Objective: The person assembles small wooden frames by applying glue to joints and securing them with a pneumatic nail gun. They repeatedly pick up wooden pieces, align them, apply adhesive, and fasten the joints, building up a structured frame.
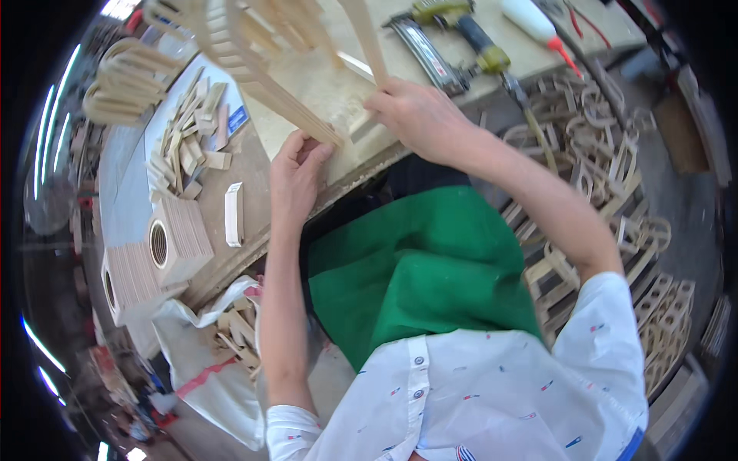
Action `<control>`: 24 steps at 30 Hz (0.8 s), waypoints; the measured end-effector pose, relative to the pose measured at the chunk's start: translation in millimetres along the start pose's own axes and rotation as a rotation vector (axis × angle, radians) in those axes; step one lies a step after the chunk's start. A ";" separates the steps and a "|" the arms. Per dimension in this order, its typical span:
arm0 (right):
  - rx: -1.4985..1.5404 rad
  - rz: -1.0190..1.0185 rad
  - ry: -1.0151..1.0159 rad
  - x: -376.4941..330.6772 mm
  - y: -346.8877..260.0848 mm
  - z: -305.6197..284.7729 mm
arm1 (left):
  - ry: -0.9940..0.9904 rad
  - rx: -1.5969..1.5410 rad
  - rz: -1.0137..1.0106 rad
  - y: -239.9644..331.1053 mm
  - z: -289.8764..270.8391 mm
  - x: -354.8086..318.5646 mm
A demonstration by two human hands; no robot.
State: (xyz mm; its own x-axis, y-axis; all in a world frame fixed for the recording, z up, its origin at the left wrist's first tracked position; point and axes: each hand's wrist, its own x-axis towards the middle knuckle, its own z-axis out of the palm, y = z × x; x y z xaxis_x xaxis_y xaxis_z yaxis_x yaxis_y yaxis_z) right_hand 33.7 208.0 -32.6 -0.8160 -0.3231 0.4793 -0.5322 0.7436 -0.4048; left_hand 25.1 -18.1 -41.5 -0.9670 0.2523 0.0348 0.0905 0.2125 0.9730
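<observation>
My left hand (296, 173) is closed round the lower end of a curved, layered wooden piece (280, 98), thumb and fingers pinching it at the workbench's front edge. To its right, my right hand (419, 119) grips the low end of a second pale curved wooden strip (364, 34); its fingertips are partly hidden behind the wood. Both pieces rise toward the far side of the bench, and whether they are joined is cut off by the frame's top. A green and black nail gun (480, 42) lies just beyond my right hand.
Loose wood offcuts (188, 138), a small wooden block (234, 215) and stacked plates with round holes (181, 238) sit left on the bench (254, 154). A white bottle with a red nozzle (530, 23) lies far right. Wooden parts (592, 146) pile up at right; a white sack (223, 392) stands below left.
</observation>
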 end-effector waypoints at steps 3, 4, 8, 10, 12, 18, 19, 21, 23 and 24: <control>0.019 -0.012 -0.008 1.5 4.1 2.7 | -0.014 -0.045 0.010 1.4 7.0 -4.5; 0.032 -0.025 0.006 -0.2 5.4 5.2 | -0.036 -0.018 0.000 2.0 8.3 -3.5; 0.017 -0.011 -0.022 -0.6 6.7 11.5 | -0.049 0.033 0.004 8.3 7.1 0.0; -0.005 -0.019 -0.033 1.1 5.2 15.2 | -0.074 0.051 0.022 8.0 6.8 3.2; -0.015 -0.026 -0.043 1.9 3.8 17.9 | -0.110 0.090 0.034 5.1 2.5 4.0; -0.045 -0.023 -0.059 5.6 5.8 19.3 | -0.188 0.224 -0.020 12.9 1.3 10.3; -0.047 -0.025 -0.062 6.3 5.9 19.7 | -0.191 0.218 -0.017 13.3 1.3 11.6; -0.039 -0.036 -0.053 6.2 6.7 22.1 | -0.196 0.208 -0.016 12.4 1.3 14.1; -0.025 -0.055 -0.028 5.3 8.6 25.1 | -0.221 0.167 -0.015 10.5 0.2 16.8; -0.014 -0.060 -0.015 5.0 9.1 26.4 | -0.233 0.146 -0.015 9.5 -0.6 18.3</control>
State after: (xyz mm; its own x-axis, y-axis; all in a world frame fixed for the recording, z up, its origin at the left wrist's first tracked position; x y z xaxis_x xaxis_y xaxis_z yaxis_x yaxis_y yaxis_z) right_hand 18.8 197.6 -54.4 -0.7863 -0.3759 0.4903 -0.5768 0.7309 -0.3648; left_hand 8.2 -12.1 -31.5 -0.8893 0.4546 -0.0489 0.1266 0.3476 0.9290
